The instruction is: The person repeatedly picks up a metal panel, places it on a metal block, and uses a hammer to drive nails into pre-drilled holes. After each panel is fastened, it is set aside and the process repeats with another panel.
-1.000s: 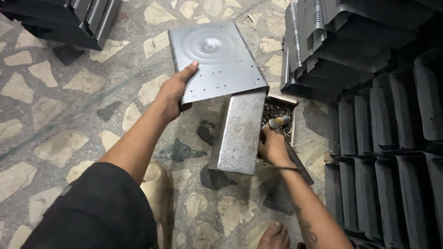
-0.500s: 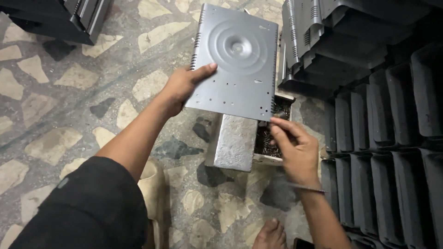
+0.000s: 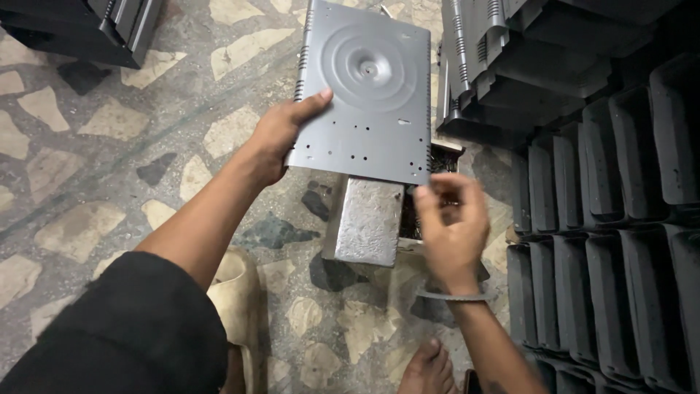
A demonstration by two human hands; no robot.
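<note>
Since half a second ago we have lifted the grey metal plate (image 3: 368, 91) higher and brought our right hand (image 3: 450, 222) up out of the box of screws (image 3: 426, 211).

Our left hand (image 3: 281, 138) has its grip closed on the plate's left edge, thumb on top, holding it tilted above the floor (image 3: 109, 146). Our right hand hovers blurred just below the plate's near right corner; we cannot tell whether its grip is open or closed. Beneath both lies a silver metal block (image 3: 364, 219), with the box just beside it. Right of our right hand stand rows of black housings (image 3: 605, 241).
</note>
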